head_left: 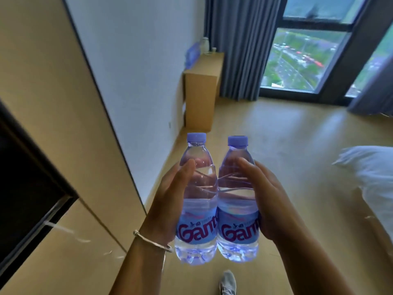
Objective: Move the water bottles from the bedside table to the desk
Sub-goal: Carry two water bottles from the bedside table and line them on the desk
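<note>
Two clear water bottles with purple caps and blue labels stand upright side by side in front of me, held in the air over the floor. My left hand (168,201) grips the left bottle (196,201) around its middle. My right hand (265,201) grips the right bottle (237,199) the same way. The two bottles touch each other at their shoulders. Ahead against the white wall stands a light wooden desk (204,81), with more blue-wrapped bottles (192,54) and a white kettle (205,44) on its top.
A tan wardrobe wall (53,103) with a dark recess (25,188) runs along my left. A bed with white linen (372,184) is on the right. Grey curtains (240,45) and a large window (302,58) close the far end. Wooden floor lies between. My shoe (227,283) shows below.
</note>
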